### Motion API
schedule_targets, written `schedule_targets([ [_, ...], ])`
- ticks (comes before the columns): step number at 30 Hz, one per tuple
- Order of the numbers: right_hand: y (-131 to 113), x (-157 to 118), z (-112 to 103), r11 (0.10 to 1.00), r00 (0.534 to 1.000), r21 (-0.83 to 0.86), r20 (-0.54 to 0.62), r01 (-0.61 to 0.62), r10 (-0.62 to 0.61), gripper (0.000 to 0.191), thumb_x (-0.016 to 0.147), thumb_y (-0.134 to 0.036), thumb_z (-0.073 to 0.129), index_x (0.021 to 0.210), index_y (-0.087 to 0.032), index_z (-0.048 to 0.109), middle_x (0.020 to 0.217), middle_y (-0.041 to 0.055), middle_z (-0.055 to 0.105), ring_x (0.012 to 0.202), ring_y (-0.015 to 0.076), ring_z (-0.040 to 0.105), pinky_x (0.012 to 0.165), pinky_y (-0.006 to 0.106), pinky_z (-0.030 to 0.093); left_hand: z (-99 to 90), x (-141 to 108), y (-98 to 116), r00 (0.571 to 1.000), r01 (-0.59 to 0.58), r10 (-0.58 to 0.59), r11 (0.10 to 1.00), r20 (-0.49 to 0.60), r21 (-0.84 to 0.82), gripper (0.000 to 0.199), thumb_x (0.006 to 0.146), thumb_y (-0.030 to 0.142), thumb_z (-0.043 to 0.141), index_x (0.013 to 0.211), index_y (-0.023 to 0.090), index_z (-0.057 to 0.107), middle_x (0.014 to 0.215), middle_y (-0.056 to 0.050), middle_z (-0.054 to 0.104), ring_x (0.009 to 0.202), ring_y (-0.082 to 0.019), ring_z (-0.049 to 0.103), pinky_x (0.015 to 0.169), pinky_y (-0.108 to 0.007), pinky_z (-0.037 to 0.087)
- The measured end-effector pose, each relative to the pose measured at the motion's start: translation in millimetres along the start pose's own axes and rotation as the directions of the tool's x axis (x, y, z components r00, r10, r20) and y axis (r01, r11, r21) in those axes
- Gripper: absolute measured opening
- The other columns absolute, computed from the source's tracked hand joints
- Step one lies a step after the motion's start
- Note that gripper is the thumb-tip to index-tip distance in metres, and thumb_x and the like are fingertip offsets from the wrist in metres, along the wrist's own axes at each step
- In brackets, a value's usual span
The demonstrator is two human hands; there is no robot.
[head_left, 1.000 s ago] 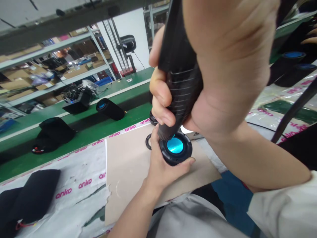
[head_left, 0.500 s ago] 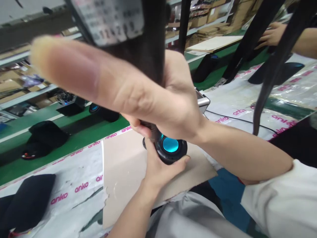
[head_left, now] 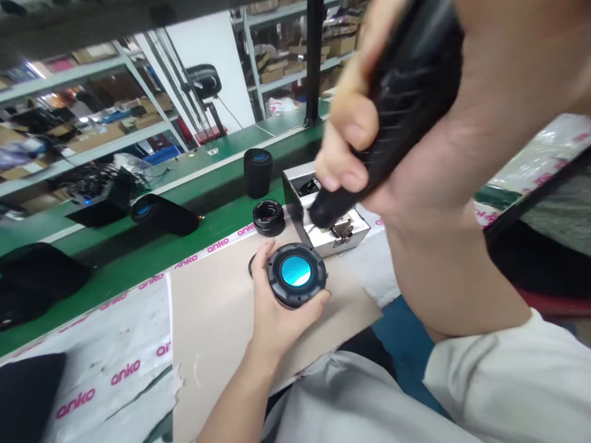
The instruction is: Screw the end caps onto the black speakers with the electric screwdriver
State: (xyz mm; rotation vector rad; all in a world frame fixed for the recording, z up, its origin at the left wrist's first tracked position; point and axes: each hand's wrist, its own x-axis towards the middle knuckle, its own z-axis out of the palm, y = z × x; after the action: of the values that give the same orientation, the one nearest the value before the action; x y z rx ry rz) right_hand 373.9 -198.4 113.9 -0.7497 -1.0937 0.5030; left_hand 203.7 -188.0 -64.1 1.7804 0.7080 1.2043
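Observation:
My left hand (head_left: 279,323) is closed around a round black speaker end (head_left: 298,298) with a shiny blue disc in its middle, above a cardboard sheet (head_left: 217,326). High on the right, my right hand (head_left: 429,175) wraps round a black electric screwdriver (head_left: 406,86). Its nose slants down over an open box (head_left: 330,249) with a white inside and small dark and metal pieces. Blur hides the driver's very tip. Just beyond my left hand stands a black ring-shaped part (head_left: 268,215).
Black cylindrical speakers stand and lie on the green bench (head_left: 221,212), one upright speaker (head_left: 257,175) near the box. Printed white wrapping (head_left: 115,351) covers the near bench at left. Shelves (head_left: 133,74) with cartons and a dark upright post (head_left: 314,61) are behind.
My right hand has swung the screwdriver away from the speaker end, rightwards to above the box. My left hand still grips the speaker end. The camera view has turned.

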Motion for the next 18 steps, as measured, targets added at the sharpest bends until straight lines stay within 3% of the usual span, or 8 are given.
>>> schedule_targets([
  [3,23,-2,-30,0.991,0.981,-0.029,-0.142,0.130,-0.133,0.047,0.084,-0.052,0.089,0.067,-0.022,0.056,0.054,-0.0039,0.047,0.039,0.0117,0.042,0.031,0.032,0.027,-2.1,1,0,1.000,-0.025,0.025,1.000,0.007,0.016,0.084,0.076,0.050,0.097,0.144,0.026,0.054,0.138,-0.012,0.068,0.123,-0.030,0.075,0.106,-0.041,0.061],
  [7,52,-12,-53,0.988,0.982,-0.150,-0.184,0.024,-0.052,0.053,0.086,-0.059,0.089,0.068,-0.021,0.056,0.051,-0.0043,0.048,0.038,0.0105,0.044,0.034,0.030,0.030,-4.8,1,1,0.997,-0.075,0.075,0.997,-0.017,0.020,0.082,0.076,0.047,0.098,0.143,0.027,0.056,0.140,-0.011,0.068,0.122,-0.028,0.076,0.103,-0.037,0.062],
  [18,64,-21,-63,0.990,0.987,-0.102,-0.141,-0.094,0.079,0.057,0.085,-0.058,0.087,0.060,-0.021,0.052,0.047,-0.0032,0.049,0.033,0.0119,0.043,0.032,0.031,0.028,-7.0,3,-1,0.995,-0.095,0.095,0.995,-0.008,0.022,0.093,0.073,0.061,0.099,0.147,0.027,0.054,0.143,-0.012,0.065,0.124,-0.030,0.075,0.103,-0.039,0.062],
])
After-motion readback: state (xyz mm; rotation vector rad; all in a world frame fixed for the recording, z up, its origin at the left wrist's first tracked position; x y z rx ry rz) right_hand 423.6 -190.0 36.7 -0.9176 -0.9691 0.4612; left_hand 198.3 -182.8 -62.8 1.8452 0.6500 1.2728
